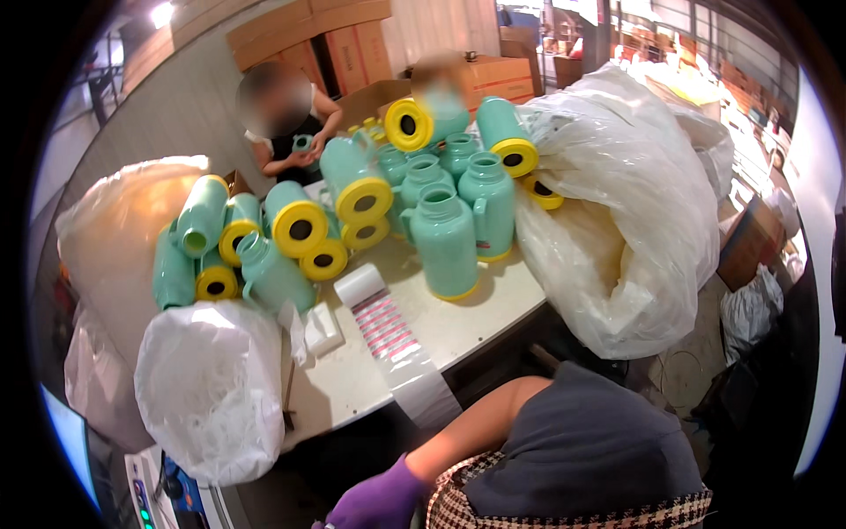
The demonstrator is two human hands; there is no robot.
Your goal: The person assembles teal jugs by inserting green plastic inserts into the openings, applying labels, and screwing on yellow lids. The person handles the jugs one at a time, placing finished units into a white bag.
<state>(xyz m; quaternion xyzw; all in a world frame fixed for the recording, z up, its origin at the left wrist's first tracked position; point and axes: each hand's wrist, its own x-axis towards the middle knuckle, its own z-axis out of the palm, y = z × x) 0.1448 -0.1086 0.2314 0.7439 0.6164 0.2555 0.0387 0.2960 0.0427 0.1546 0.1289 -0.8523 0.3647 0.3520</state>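
Observation:
My right hand (377, 495), in a purple glove, reaches down to the left at the lower edge. Its fingers look closed on a small pale thing, mostly cut off by the edge. I do not see my left hand. Beyond my arm, a roll of labels (359, 286) lies unrolled, its pink-and-white strip (388, 331) hanging over the edge of the white table (507, 309). Several mint-green thermos jug bodies with yellow bases stand or lie there; the nearest upright jug (443, 245) has an open top. Another jug (275, 275) leans at the left.
A bin lined with a white bag (210, 388) stands at the front left, near a device with lit buttons (145, 502). A large clear plastic bag (652, 256) bulges on the right. Across the table, a person (295, 132) holds a small green part. Cardboard boxes (498, 78) stand behind.

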